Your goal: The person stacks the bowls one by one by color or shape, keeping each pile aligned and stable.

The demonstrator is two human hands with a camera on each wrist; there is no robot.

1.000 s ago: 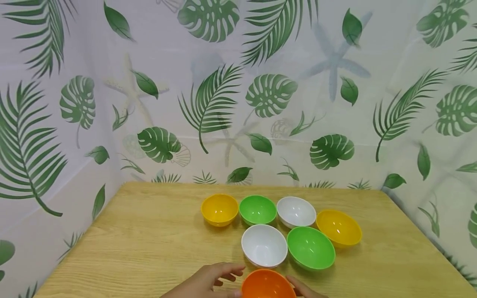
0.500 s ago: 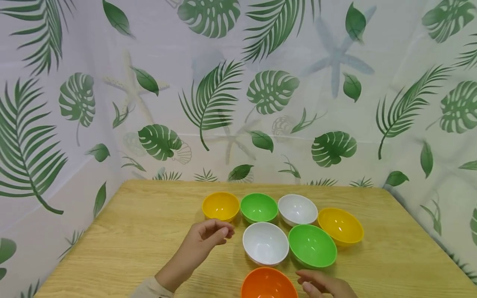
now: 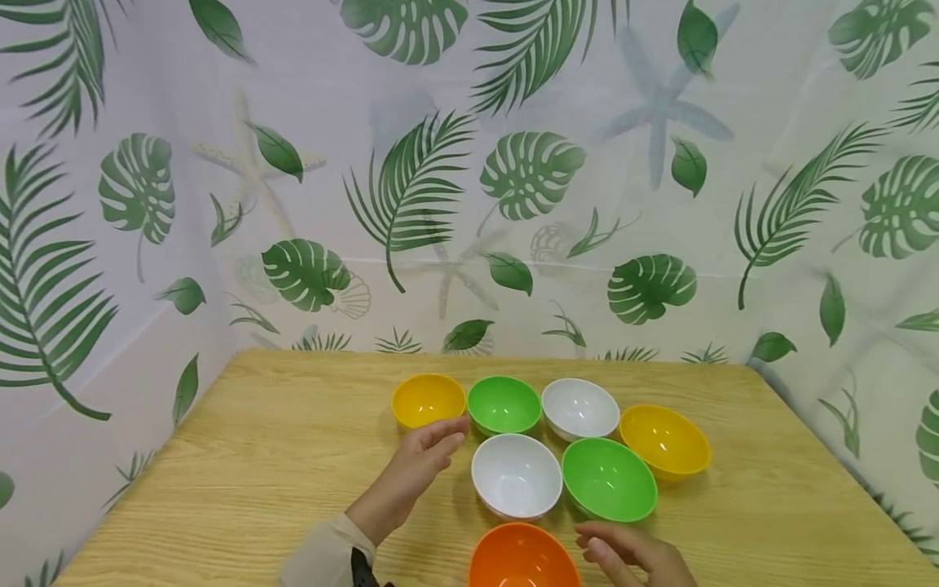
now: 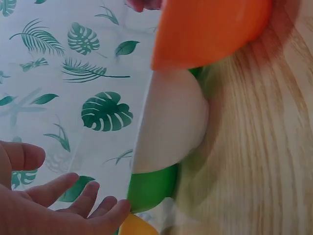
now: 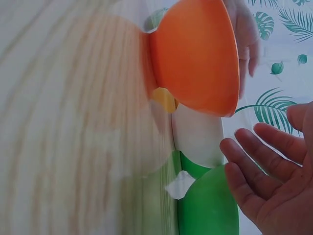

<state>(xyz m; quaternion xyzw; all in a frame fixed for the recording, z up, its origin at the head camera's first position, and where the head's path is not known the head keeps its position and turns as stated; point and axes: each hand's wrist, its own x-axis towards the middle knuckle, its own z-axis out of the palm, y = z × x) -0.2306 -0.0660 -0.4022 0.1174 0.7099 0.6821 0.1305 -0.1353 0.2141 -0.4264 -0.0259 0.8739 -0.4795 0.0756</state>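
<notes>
An orange bowl (image 3: 524, 558) stands upright at the near edge of the head view. Beyond it are a white bowl (image 3: 517, 477) and a green bowl (image 3: 609, 481), side by side. My left hand (image 3: 407, 477) hovers left of that white bowl, its fingertips overlapping the front of a yellow bowl (image 3: 428, 398); contact cannot be told. In the left wrist view its fingers (image 4: 83, 200) are spread and hold nothing. Right of the orange bowl is my right hand (image 3: 638, 554), just in front of the green bowl. Its relaxed fingers (image 5: 259, 152) hold nothing in the right wrist view.
Farther back stand another green bowl (image 3: 504, 403), another white bowl (image 3: 579, 409) and, to the right, another yellow bowl (image 3: 665, 442). All sit close together on the wooden table (image 3: 242, 465). A leaf-patterned cloth (image 3: 440, 204) hangs behind the table's back edge.
My left hand has left the orange bowl's side and moved forward to the back-left yellow bowl. My right hand has drawn off the orange bowl's rim, slightly rightward. The bowls stay put.
</notes>
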